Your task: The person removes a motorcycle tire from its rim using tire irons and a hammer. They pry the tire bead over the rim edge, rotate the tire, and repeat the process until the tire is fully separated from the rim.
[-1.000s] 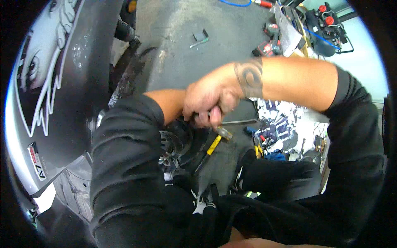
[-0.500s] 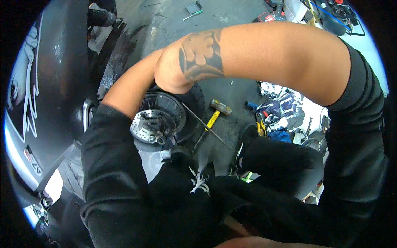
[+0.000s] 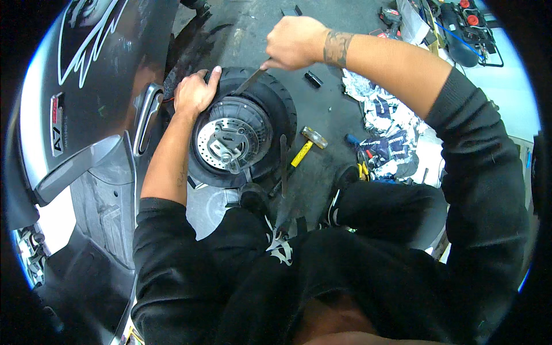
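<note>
Tyre (image 3: 282, 98), black, treaded, sits on the left part of the floor (image 3: 339, 69), close to the floor's edge along the dark vehicle panel (image 3: 109, 63). Its ring contains a black ribbed hub (image 3: 244, 109); over the hub's face is a silver perforated brake disc (image 3: 206, 141), with a metal bracket near the disc's centre. Right hand (image 3: 296, 43): above the tyre's upper right edge, fingers clenched round one end of a flat metal lever (image 3: 250, 80); the lever slants down to the left, its far end at the gap between tyre and hub. Left hand (image 3: 195, 95): laid on the tyre's upper left edge, thumb spread away, other fingers bent and partly hidden; cannot tell whether they grip the rubber. A second metal bar (image 3: 283, 167) overlaps the tyre's lower right edge in this view; contact cannot be told. Just right of it, on the floor, a hammer (image 3: 299, 155) with yellow-and-black handle, head toward the upper right. Short black cylinder (image 3: 313, 79) lies apart from the tyre's upper right edge. Toward the floor's right edge, crumpled printed sheets (image 3: 388, 118); yellow-handled tool (image 3: 363, 170) at their lower left edge. Floor's upper right corner: red-and-black power tool (image 3: 391, 17) and a compressor with black tank (image 3: 460, 43), contents hidden.
</note>
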Motion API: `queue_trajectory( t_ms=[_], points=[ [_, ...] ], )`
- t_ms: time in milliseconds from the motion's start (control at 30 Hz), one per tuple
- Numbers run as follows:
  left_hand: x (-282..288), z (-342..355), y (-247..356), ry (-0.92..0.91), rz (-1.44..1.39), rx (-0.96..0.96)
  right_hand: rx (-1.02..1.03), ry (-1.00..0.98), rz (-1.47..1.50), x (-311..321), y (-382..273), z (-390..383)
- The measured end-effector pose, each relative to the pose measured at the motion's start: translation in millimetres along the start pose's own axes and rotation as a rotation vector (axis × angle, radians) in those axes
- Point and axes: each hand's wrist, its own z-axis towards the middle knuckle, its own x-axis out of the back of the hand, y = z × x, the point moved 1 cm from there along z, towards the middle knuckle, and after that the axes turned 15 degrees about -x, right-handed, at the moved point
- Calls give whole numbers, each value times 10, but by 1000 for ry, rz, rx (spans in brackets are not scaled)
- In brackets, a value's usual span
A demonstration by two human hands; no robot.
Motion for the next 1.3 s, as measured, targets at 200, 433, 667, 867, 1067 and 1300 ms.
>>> queue_trajectory(
  t_ms=[200, 433, 667, 867, 1067, 1300],
  points=[
    [42, 17, -17, 4, -36, -49, 92, 80, 28, -369, 341, 362],
    [-91, 116, -142, 35, -34, -104, 235, 286, 71, -747, 590, 600],
    [17, 69, -38, -24, -9, -75, 22, 155, -10, -405, 232, 243],
    [27, 634, 250, -446, -82, -12, -23, 169, 17, -153, -181, -90],
    [25, 562, 264, -341, -43, 87, -3, 199, 67, -595, 244, 262],
    [95, 593, 300, -306, -54, 21, 83, 371, 203, -1250, 542, 603]
  ],
)
